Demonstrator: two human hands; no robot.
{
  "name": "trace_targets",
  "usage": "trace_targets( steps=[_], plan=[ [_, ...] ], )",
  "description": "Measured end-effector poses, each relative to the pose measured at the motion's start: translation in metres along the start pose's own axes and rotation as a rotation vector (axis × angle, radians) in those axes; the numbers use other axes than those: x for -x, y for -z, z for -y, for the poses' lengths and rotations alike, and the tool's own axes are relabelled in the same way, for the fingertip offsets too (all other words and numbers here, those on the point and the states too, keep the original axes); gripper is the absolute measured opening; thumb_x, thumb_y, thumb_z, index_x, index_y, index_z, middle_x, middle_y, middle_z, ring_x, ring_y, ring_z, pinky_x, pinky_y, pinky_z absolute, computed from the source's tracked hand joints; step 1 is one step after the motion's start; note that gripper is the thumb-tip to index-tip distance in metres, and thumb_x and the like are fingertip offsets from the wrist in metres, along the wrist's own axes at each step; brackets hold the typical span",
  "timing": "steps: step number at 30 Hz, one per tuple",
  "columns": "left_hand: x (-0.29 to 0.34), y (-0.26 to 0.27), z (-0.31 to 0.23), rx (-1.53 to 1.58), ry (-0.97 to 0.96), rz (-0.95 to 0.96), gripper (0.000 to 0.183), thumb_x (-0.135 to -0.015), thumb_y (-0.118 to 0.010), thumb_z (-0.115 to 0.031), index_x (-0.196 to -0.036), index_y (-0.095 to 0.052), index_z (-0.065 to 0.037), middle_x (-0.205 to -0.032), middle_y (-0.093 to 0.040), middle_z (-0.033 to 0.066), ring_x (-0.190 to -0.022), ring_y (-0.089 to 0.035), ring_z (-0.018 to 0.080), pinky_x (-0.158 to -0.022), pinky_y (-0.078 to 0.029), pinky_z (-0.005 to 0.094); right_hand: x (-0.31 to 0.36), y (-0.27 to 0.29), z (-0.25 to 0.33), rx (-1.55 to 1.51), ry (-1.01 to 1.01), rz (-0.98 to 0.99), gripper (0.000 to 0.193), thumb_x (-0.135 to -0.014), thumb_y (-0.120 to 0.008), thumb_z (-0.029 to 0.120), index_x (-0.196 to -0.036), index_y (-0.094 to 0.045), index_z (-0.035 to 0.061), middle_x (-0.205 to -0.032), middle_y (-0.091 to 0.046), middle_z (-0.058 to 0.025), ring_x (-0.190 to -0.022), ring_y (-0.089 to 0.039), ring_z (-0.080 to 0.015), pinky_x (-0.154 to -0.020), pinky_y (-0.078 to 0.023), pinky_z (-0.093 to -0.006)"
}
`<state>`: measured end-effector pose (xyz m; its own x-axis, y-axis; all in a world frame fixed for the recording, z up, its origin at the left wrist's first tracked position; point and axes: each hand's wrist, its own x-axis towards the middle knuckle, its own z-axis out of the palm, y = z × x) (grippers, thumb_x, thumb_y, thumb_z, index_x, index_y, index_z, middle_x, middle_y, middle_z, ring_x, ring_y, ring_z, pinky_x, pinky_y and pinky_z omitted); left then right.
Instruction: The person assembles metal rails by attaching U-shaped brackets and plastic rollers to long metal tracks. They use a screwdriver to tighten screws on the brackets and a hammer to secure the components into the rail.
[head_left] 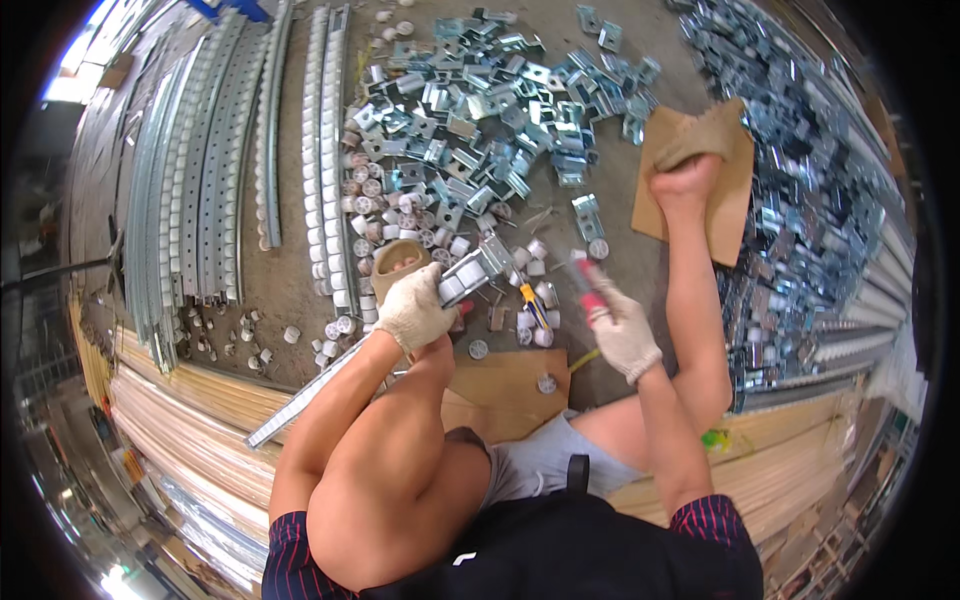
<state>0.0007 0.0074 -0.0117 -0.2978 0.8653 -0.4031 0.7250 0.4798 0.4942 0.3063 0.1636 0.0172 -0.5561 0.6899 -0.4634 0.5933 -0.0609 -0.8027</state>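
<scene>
My left hand (416, 312), in a white knit glove, is closed around a metal roller track (462, 280) fitted with white rollers. The track slants from the lower left up to a metal bracket (493, 254) at its far end. In my gloved right hand (624, 332) is a red-handled tool (590, 292); motion smears its head, so its kind is unclear. The tool is to the right of the bracket, apart from it. Between my hands, a yellow-and-dark-handled screwdriver (534, 305) lies on the floor among loose white rollers (543, 335).
Ahead spreads a loose pile of shiny metal brackets (470, 120); a larger heap (800, 210) lies at the right. Long roller tracks (210, 160) are laid out at the left. Cardboard pieces (735, 220) lie under my right foot and near my lap (500, 385). Wrapped long bundles (180, 410) lie behind.
</scene>
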Motion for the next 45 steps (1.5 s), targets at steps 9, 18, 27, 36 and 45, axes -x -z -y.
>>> trace_targets(
  steps=[9, 18, 27, 36, 45],
  plan=[
    [0.004, -0.008, 0.005, 0.079, -0.042, -0.003, 0.050, -0.080, -0.086, -0.038, -0.107, -0.063, -0.002, -0.098, -0.073, 0.0253, -0.101, -0.070, 0.0468, -0.091, -0.056, 0.0523, 0.009, -0.015, 0.007, 0.103, 0.058, 0.058, 0.058, -0.101, -0.055, 0.006, -0.156, -0.055, 0.0233, -0.106, -0.074, -0.0225, -0.084, -0.072, -0.0276, -0.080, -0.058, -0.0368],
    [-0.002, -0.018, 0.004, 0.058, 0.021, -0.028, 0.049, -0.079, -0.087, -0.037, -0.103, -0.062, -0.002, -0.105, -0.070, 0.0241, -0.105, -0.068, 0.0453, -0.092, -0.054, 0.0520, 0.021, -0.057, -0.012, -0.356, -0.161, 0.091, 0.070, -0.100, -0.051, -0.002, -0.163, -0.047, 0.0278, -0.084, -0.063, 0.0002, -0.069, -0.055, -0.0065, -0.068, -0.053, -0.0265],
    [0.064, 0.000, 0.019, -0.106, 0.037, -0.325, 0.077, -0.066, -0.093, -0.045, -0.132, -0.070, -0.015, -0.158, -0.047, 0.0254, -0.153, -0.033, 0.0492, -0.120, -0.034, 0.0600, -0.025, -0.058, -0.086, 0.287, 0.044, -0.370, 0.071, -0.099, -0.062, 0.010, -0.165, -0.040, 0.0215, -0.120, -0.070, -0.0243, -0.102, -0.071, -0.0434, -0.091, -0.057, -0.0486],
    [0.153, -0.005, 0.161, -0.026, 0.217, -0.126, 0.074, -0.067, -0.094, -0.043, -0.132, -0.072, -0.014, -0.115, -0.077, 0.0196, -0.107, -0.074, 0.0383, -0.093, -0.059, 0.0471, -0.032, -0.066, -0.082, 0.514, 0.303, -0.419, 0.064, -0.091, -0.070, 0.017, -0.153, -0.054, 0.0065, -0.122, -0.066, -0.0222, -0.105, -0.065, -0.0425, -0.093, -0.055, -0.0506],
    [0.135, 0.062, 0.060, -0.361, 0.027, -0.267, 0.050, -0.062, -0.091, -0.042, -0.096, -0.073, -0.010, -0.086, -0.075, 0.0166, -0.085, -0.072, 0.0421, -0.078, -0.057, 0.0519, -0.024, -0.033, 0.091, 0.742, 0.994, -0.056, 0.095, -0.076, -0.089, 0.043, -0.157, -0.050, 0.0154, -0.151, -0.053, -0.0173, -0.148, -0.045, -0.0356, -0.128, -0.027, -0.0579]
  ],
)
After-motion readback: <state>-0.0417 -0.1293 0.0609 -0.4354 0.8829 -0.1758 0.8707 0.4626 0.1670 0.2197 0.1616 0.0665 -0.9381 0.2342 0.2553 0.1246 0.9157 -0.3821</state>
